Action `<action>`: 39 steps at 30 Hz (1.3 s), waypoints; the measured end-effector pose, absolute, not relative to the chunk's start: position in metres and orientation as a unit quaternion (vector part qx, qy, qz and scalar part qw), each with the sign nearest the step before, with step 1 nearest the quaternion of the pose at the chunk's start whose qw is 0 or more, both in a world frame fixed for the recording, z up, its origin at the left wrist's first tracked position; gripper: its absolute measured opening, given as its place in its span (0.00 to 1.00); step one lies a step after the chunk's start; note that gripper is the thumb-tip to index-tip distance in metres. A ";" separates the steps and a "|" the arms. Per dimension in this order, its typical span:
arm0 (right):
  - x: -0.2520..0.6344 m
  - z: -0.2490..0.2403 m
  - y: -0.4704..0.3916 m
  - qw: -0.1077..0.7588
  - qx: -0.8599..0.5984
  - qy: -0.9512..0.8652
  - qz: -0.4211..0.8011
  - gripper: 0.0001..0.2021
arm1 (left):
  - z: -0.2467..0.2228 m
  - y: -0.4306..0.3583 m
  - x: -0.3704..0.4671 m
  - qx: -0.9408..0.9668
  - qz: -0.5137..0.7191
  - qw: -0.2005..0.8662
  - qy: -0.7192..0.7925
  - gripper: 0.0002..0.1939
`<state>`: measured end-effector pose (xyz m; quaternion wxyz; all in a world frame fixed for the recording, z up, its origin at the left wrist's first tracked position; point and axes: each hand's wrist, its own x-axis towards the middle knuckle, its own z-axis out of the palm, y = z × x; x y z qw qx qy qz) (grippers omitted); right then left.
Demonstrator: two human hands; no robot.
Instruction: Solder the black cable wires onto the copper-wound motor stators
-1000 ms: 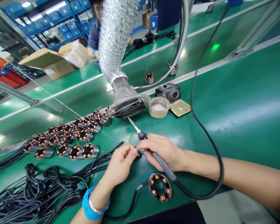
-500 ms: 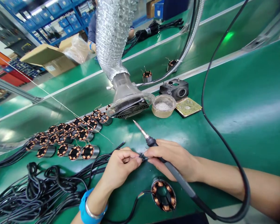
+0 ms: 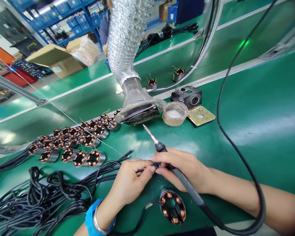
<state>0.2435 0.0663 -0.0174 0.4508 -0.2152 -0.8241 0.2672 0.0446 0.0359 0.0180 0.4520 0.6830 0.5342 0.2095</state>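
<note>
Left hand (image 3: 131,180) and right hand (image 3: 188,170) have shifted slightly rightward in view; the left grip pinches a small dark piece (image 3: 156,165) above the worktop (image 3: 250,137), the right wraps a soldering iron (image 3: 186,184) and seems to touch that piece; best keep it steady, iron tip aimed away; the hands hide its shape and ends.

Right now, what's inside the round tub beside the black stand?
The round tub holds pale greyish material, its kind unclear. It covers the bottom, so anything beneath is hidden.
</note>
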 end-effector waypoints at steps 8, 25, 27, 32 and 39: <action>0.244 -0.015 0.066 0.415 -0.237 -0.837 0.266 0.19 | 0.014 0.035 0.041 0.666 0.247 0.430 0.557 0.11; 0.240 -0.010 0.067 0.404 -0.254 -0.839 0.261 0.17 | 0.016 0.029 0.049 0.722 0.193 0.350 0.565 0.14; 0.240 -0.011 0.066 0.402 -0.247 -0.843 0.259 0.17 | 0.016 0.029 0.049 0.725 0.192 0.340 0.568 0.14; 0.235 -0.012 0.063 0.422 -0.255 -0.837 0.238 0.13 | 0.017 0.023 0.051 0.734 0.210 0.298 0.573 0.11; 0.229 -0.017 0.058 0.433 -0.291 -0.835 0.175 0.14 | 0.022 -0.003 0.061 0.755 0.200 0.293 0.551 0.24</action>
